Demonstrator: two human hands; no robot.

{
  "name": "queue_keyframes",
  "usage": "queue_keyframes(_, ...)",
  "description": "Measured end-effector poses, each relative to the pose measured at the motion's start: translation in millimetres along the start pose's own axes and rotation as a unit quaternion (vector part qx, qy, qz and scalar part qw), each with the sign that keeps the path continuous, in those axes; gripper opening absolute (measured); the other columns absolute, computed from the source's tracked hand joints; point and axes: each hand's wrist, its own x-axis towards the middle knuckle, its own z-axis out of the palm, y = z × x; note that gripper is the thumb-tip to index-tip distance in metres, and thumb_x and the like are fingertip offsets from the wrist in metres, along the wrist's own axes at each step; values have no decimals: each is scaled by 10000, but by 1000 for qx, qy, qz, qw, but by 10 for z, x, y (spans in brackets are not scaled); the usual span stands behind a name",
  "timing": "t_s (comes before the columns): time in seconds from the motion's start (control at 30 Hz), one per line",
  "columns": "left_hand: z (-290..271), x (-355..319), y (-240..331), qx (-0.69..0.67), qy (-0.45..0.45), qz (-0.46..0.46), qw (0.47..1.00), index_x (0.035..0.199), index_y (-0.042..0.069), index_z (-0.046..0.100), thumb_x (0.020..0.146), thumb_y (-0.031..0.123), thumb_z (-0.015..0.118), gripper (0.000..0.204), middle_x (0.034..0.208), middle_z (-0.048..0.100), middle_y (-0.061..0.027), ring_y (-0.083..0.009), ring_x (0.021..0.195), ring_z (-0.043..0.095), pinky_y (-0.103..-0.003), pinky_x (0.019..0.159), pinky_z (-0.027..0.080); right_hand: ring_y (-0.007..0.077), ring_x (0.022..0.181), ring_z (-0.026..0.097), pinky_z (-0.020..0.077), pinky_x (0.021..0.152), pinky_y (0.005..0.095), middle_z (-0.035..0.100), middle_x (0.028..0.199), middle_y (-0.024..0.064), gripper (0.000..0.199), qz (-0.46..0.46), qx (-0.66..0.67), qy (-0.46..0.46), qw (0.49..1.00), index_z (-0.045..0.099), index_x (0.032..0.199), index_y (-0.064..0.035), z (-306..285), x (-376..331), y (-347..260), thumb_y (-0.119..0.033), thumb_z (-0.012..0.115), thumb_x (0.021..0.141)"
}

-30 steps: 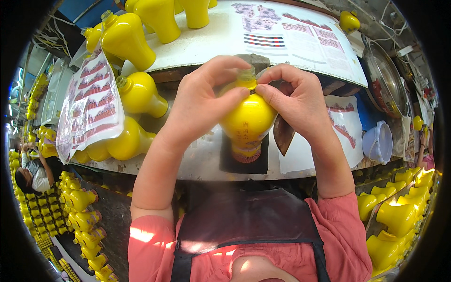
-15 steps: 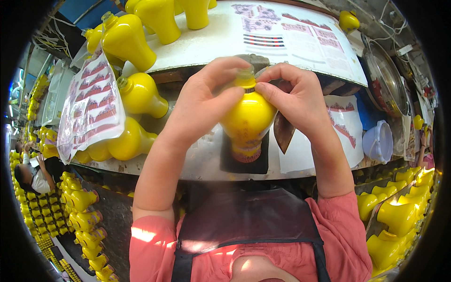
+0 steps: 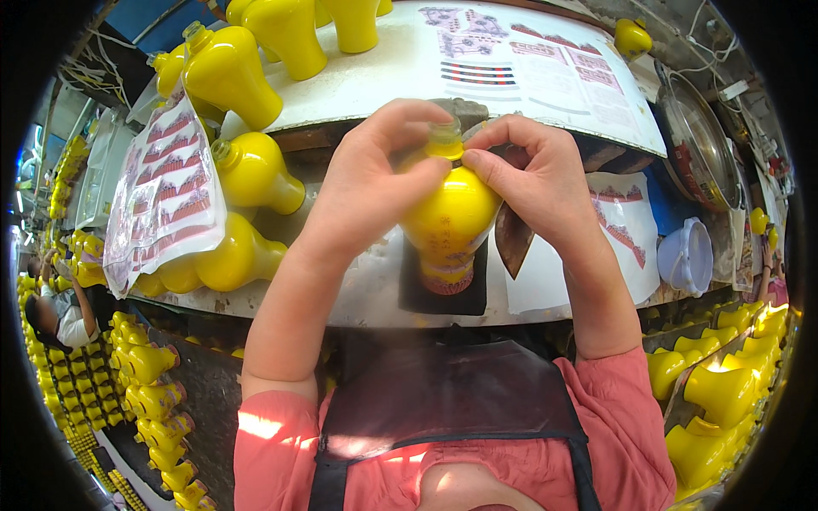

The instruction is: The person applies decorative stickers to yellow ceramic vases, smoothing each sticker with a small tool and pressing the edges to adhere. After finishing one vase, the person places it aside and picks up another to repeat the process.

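Observation:
A glossy yellow bottle [image 3: 452, 213] with a pale, see-through neck stands upright on a black pad [image 3: 471, 294]. Reddish print runs down its front, and a patterned band circles its foot. My left hand [image 3: 362, 183] curls around the left of the neck, its thumb on or close to the shoulder; its other fingertips are partly hidden behind the neck. From the right, my right hand [image 3: 537, 175] presses thumb and forefinger together at the neck's base. A thin dark strip shows there by the thumb. A dark pointed blade-like piece [image 3: 514, 243] lies under the right hand.
Yellow bottles [image 3: 256, 170] crowd the left, one beneath a plastic-covered decal sheet [image 3: 175, 183]. Printed sheets [image 3: 545, 64] lie on the white board beyond. At right are another decal sheet [image 3: 622, 221], a pale bucket [image 3: 684, 257] and a metal basin [image 3: 699, 140]. A co-worker [image 3: 64, 315] is far left.
The bottle has turned slightly, so its front print shows more plainly. My left thumb has shifted a little at the neck; my right hand barely moves. The co-worker's arm has risen.

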Motion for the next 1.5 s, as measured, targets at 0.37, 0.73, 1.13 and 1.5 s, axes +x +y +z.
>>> queue_keyframes(0.37,151,-119,-114,-150,2,-4,989,1398,20,591,1029,74,601,373,1158,672,-43,-87,1054,596,-243,963,481,46,674,598,488,619,220,693,807,11,179,-35,-19,-10,999,716,1003,17,-48,3,-52,-142,745,926)
queue_keyframes(0.73,182,-258,-222,-258,6,-9,966,1498,0,521,1085,111,506,428,1395,612,-92,-137,1236,587,-289,1081,461,23,526,483,374,498,221,572,608,-34,310,6,-129,-29,991,728,1025,1,-15,-13,-293,-217,810,821)
queue_keyframes(1.13,200,-357,-323,-119,92,34,988,1271,-49,685,1017,162,617,338,1363,628,-151,-222,1287,574,-338,1114,424,86,707,650,509,603,230,697,983,96,384,62,-80,-83,991,724,1148,84,-52,-59,-203,-190,806,892)
queue_keyframes(1.5,45,-355,-264,211,71,159,962,1250,26,718,982,246,617,362,1330,660,-213,-370,1268,585,-446,1102,429,49,670,533,440,609,236,603,823,16,448,48,-66,-78,994,734,1142,79,-83,-156,-262,-252,843,860)
